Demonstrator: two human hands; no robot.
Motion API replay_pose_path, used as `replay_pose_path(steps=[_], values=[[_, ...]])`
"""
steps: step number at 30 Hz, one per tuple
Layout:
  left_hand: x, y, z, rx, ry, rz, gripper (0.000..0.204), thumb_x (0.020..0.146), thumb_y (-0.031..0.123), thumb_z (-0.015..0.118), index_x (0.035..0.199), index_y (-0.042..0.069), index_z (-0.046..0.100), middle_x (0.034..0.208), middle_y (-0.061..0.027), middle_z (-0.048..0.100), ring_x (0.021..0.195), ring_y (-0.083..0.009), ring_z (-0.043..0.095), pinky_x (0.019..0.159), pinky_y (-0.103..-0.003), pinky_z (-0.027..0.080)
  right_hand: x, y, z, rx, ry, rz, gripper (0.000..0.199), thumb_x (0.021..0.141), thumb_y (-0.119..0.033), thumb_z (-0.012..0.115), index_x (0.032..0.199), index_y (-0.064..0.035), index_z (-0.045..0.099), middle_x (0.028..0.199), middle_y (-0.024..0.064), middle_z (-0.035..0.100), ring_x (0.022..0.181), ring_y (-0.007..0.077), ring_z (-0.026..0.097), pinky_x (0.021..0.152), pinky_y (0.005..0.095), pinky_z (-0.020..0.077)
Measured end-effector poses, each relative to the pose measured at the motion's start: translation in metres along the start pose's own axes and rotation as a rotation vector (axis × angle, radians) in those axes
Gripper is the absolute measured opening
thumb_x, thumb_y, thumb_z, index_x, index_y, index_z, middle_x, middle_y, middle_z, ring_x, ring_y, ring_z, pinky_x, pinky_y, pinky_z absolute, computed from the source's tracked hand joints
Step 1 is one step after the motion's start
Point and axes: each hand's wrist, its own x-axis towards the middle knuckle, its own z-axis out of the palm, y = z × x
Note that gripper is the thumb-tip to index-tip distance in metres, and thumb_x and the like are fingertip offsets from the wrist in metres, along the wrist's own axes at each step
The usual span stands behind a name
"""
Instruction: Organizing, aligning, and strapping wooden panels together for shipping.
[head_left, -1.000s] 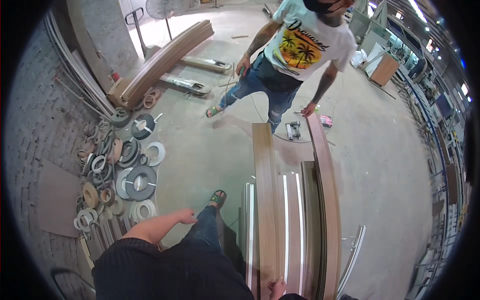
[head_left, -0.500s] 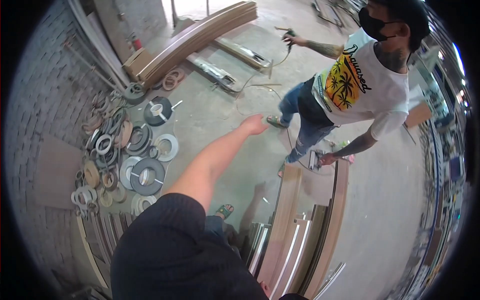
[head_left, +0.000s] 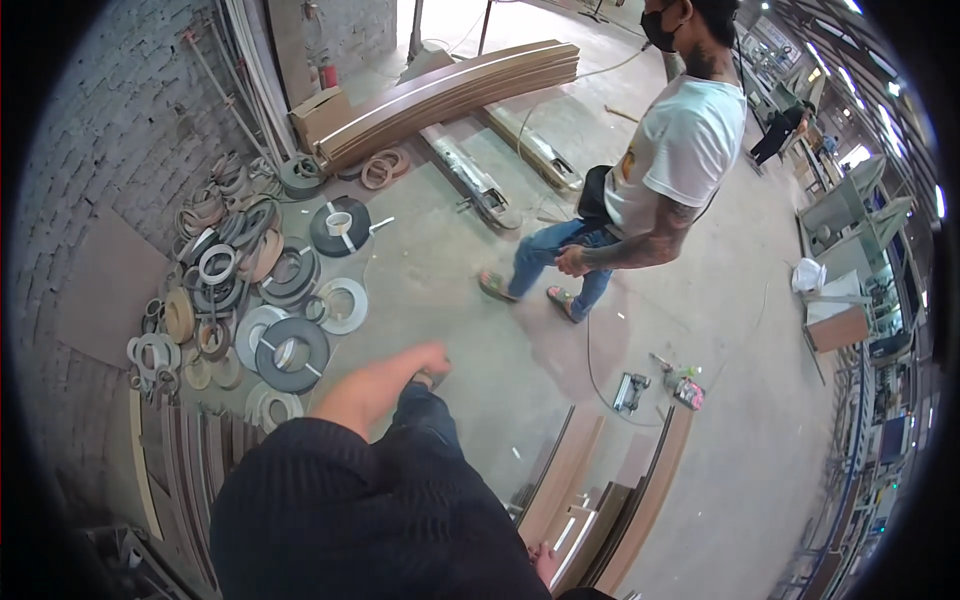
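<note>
My left hand (head_left: 432, 361) hangs out in front of my body over the concrete floor, fingers curled in and nothing visible in them. Low in the view, my right hand (head_left: 545, 563) is mostly hidden by my dark sleeve and body. Its visible fingers bend at the edge of a long light-brown wooden board (head_left: 558, 470). Beside that board lie narrow white strips (head_left: 566, 532) and another long brown board (head_left: 650, 490). Past the boards' far ends, a silver nail gun (head_left: 630, 392) rests on the floor next to a pink-and-green item (head_left: 689, 392).
A co-worker (head_left: 665, 150) in a white shirt stands ahead on the right. Coils of edging tape (head_left: 292, 353) crowd the floor by the left brick wall. Farther off, stacked curved panels (head_left: 450, 95) lie across a pallet jack (head_left: 470, 180). An air hose (head_left: 590, 370) crosses the floor.
My left arm has dropped from pointing forward to nearer my body. The co-worker has stepped back, turned left and drawn a hand away from the nail gun on the floor. My view has shifted.
</note>
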Motion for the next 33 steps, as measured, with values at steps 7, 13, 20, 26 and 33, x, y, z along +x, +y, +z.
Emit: replay_pose_path(steps=[7, 13, 20, 26, 33], values=[[0.009, -0.118, -0.001, -0.024, -0.342, -0.284, 0.054, 0.082, 0.052, 0.067, 0.113, 0.008, 0.071, 0.119, -0.0175, 0.067, 0.107, -0.0347, 0.065, 0.093, -0.044, 0.05, 0.028, -0.024, 0.056, -0.09, 0.137, 0.405, 0.054, 0.095, -0.053, 0.056, 0.119, -0.0049, 0.065, 0.106, 0.0091, 0.067, 0.089, 0.0211, 0.065, 0.077, 0.035, 0.0497], [0.119, -0.19, -0.123, -0.081, -0.17, -0.316, 0.057, 0.082, 0.054, 0.065, 0.105, 0.002, 0.072, 0.113, -0.0201, 0.068, 0.104, -0.0361, 0.066, 0.09, -0.046, 0.052, 0.026, -0.223, 0.226, -0.567, 0.025, -0.111, 0.039, 0.095, -0.033, 0.064, 0.088, 0.0046, 0.069, 0.076, 0.01, 0.067, 0.075, 0.0152, 0.062, 0.07, 0.0303, 0.0495], [0.203, -0.128, -0.277, -0.337, 0.206, -0.154, 0.059, 0.09, 0.046, 0.058, 0.128, 0.001, 0.057, 0.129, -0.0209, 0.059, 0.12, -0.0351, 0.057, 0.101, -0.044, 0.046, 0.059, -0.331, 0.297, -0.492, -0.079, -0.081, 0.034, 0.096, -0.026, 0.064, 0.108, 0.0056, 0.065, 0.089, 0.0112, 0.071, 0.078, 0.0176, 0.065, 0.072, 0.0305, 0.0508], [0.203, -0.103, -0.263, -0.372, 0.149, -0.097, 0.058, 0.089, 0.046, 0.06, 0.125, 0.0, 0.06, 0.126, -0.0202, 0.062, 0.117, -0.0348, 0.059, 0.1, -0.043, 0.047, 0.084, -0.353, 0.295, -0.575, -0.041, -0.141, 0.033, 0.095, -0.027, 0.065, 0.101, 0.0051, 0.068, 0.087, 0.0115, 0.071, 0.078, 0.0161, 0.064, 0.071, 0.0297, 0.0504], [0.177, -0.193, -0.202, -0.325, 0.009, -0.344, 0.049, 0.087, 0.044, 0.062, 0.114, 0.003, 0.068, 0.12, -0.0188, 0.066, 0.111, -0.0338, 0.063, 0.095, -0.044, 0.051, 0.117, -0.36, 0.315, -0.96, -0.06, -0.215, 0.035, 0.093, -0.031, 0.068, 0.094, 0.0034, 0.07, 0.081, 0.0074, 0.07, 0.077, 0.0134, 0.063, 0.07, 0.0295, 0.0492]])
